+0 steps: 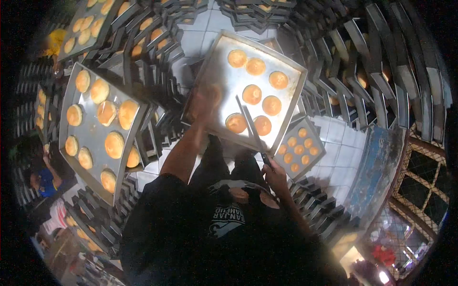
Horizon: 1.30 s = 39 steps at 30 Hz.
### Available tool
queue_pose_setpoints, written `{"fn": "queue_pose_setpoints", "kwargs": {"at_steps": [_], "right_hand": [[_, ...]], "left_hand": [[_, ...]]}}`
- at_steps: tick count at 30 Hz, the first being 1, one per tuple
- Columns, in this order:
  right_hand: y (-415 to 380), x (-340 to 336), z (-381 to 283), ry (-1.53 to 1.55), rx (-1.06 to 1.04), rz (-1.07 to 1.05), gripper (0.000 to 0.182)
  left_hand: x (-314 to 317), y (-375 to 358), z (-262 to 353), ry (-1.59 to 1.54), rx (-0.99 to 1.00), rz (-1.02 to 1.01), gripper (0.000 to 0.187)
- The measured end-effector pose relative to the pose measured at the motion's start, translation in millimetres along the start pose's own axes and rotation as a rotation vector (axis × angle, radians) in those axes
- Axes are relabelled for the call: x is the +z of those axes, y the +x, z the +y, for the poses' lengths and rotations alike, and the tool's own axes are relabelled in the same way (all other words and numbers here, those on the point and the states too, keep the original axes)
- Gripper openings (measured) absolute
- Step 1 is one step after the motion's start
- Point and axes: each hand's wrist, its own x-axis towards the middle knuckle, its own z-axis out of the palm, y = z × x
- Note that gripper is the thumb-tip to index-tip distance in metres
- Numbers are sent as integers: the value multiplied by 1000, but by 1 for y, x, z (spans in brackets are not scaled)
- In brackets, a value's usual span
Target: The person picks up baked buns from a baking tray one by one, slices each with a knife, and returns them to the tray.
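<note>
My right hand [275, 175] is wrapped around the dark handle of a long-bladed knife [253, 127], its blade angled over the tray. The metal tray [298, 78] lies tilted in front of my body, with several round golden buns [252, 94] on its right part. Over the tray's bare left side is my left hand [209, 101], smeared by motion, so its fingers and anything in them cannot be made out. Another dark line shows near the blade tip, perhaps a reflection.
To the left stands another tray [98, 128] of buns atop a stack. A smaller-looking tray [298, 148] of buns sits lower right on the tiled floor [336, 138]. Stacked trays [362, 71] crowd around. Another person [47, 178] is at far left.
</note>
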Motion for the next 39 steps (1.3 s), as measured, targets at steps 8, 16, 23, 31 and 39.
{"fn": "queue_pose_setpoints", "kwargs": {"at_steps": [8,16,23,31,39], "right_hand": [[-28,-15,42,191,241,155,42],[-44,-41,46,324,176,158,42],[-15,-70,-28,195,-125,110,44],[-16,-60,-103,9,-429,10,45],[-23,-55,-89,-91,-642,58,45]], "left_hand": [[143,9,3,860,-47,-162,79],[163,-60,15,717,127,-270,68],[139,-82,117,-298,-41,-348,37],[124,-65,203,-1085,-180,-259,53],[121,-97,247,-997,-25,-143,43]]}}
